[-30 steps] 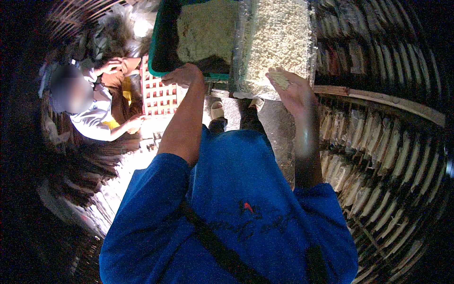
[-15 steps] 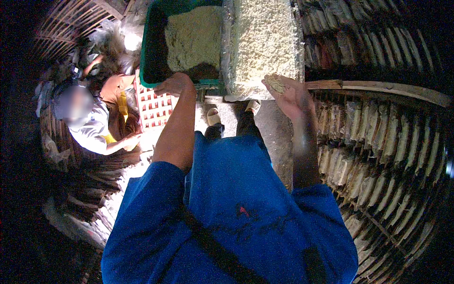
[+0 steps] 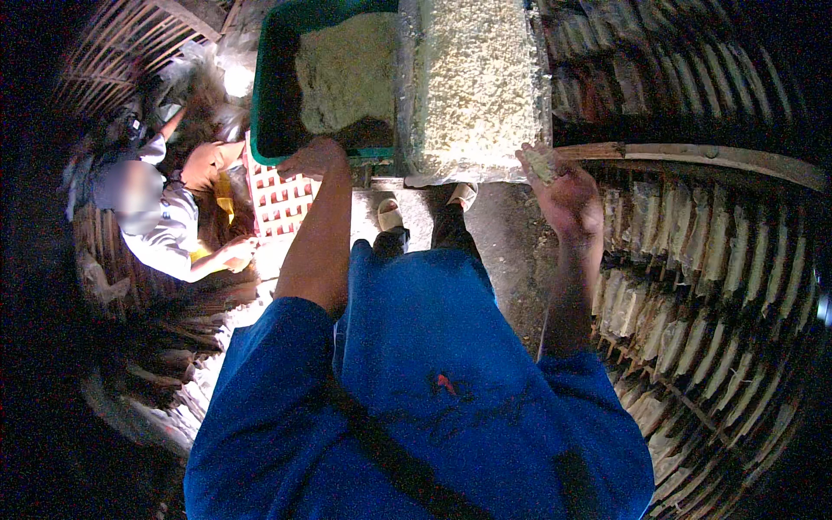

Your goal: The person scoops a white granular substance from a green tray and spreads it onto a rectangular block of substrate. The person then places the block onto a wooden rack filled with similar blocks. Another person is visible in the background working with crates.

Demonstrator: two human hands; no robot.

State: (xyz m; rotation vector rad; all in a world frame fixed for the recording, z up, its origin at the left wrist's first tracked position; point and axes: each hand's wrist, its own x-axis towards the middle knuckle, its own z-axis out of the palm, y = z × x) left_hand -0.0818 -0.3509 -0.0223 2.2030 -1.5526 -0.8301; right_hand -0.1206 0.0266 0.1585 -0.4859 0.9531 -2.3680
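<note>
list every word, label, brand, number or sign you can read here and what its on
None can be read.
Blue shirt: dark script with a small red mark on the front, too blurred to read.
Green tub and the tray beside it: no lettering seen.

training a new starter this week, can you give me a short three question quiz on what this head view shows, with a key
1. True or false: the green tub is to the right of the plastic-sided tray.
2. Choose one. The crumbs on the right grip are: A) black, B) pale, C) red.
3. Short answer: which grip is nearer the green tub?

Key:
1. False; it is to the left of the tray.
2. B.
3. The left grip, at the tub's near rim.
</note>
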